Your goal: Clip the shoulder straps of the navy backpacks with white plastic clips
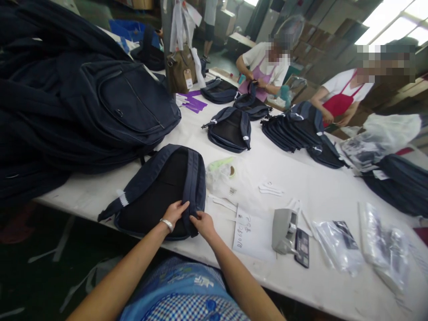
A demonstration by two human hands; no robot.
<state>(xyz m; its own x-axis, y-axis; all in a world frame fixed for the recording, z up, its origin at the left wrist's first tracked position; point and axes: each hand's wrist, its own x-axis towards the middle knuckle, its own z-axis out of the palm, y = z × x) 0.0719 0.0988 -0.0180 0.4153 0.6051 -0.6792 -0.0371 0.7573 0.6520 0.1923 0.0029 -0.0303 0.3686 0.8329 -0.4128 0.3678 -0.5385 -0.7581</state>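
Note:
A dark navy backpack (157, 191) lies at the table's near edge with its black back panel up. Its left shoulder strap (143, 178) carries a white band near the lower end. My left hand (175, 215), with a silver bracelet at the wrist, grips the inner edge of the right shoulder strap (193, 178). On the outer edge of that same strap, low down, my right hand (203, 224) pinches the fabric. The strap's lower end is partly hidden by my fingers.
A big pile of navy backpacks (133, 102) rises at the left. Across the white table (287, 174) lie more backpacks (229, 129), a tape dispenser (284, 229), a written paper sheet (249, 234) and plastic bags (337, 245). Two people in aprons (262, 73) work at the far side.

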